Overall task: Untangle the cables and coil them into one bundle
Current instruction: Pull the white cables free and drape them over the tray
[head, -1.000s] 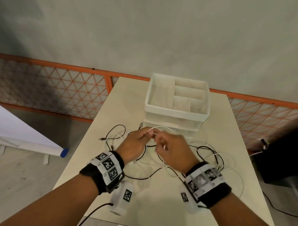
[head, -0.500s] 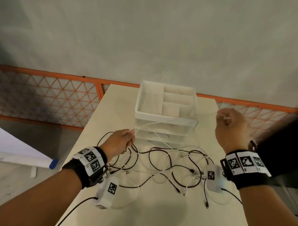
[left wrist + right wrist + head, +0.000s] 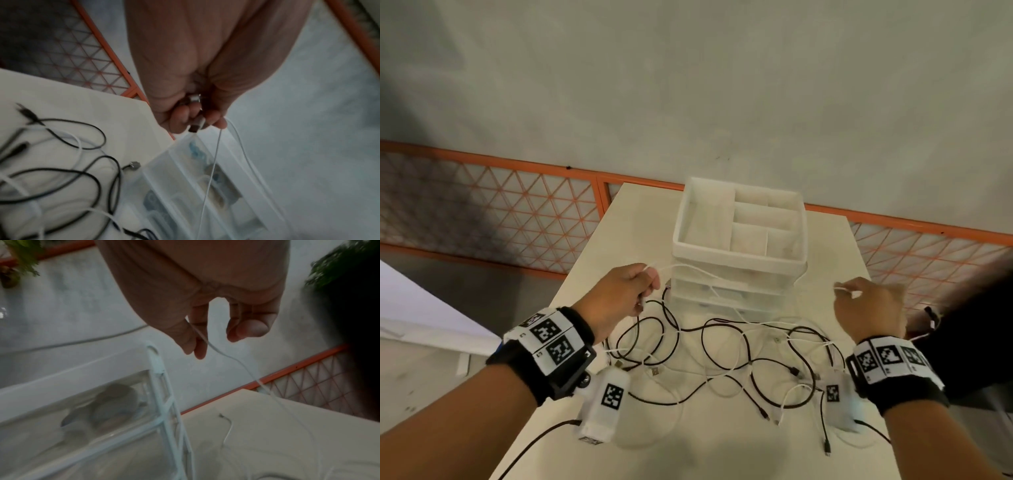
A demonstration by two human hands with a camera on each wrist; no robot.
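A tangle of black and white cables (image 3: 726, 356) lies on the white table (image 3: 640, 219) in front of me. My left hand (image 3: 650, 277) grips one white cable (image 3: 698, 269) at its plug end, just left of the drawer unit. In the left wrist view the left hand (image 3: 197, 120) has its fingers curled round the plug, and two white cable (image 3: 211, 170) strands hang from it. My right hand (image 3: 849, 291), raised at the right, pinches the same cable. In the right wrist view the right hand (image 3: 197, 344) holds the thin white cable (image 3: 236, 360), which trails to the table.
A white plastic drawer unit (image 3: 739, 260) with a compartment tray on top stands at the back middle of the table. An orange mesh fence (image 3: 517, 212) runs behind. A dark object (image 3: 979, 325) sits off the table's right edge.
A second ago both hands were together over the tangle. They have drawn apart, the right hand going far right, and the white cable is stretched between them across the drawer unit's front.
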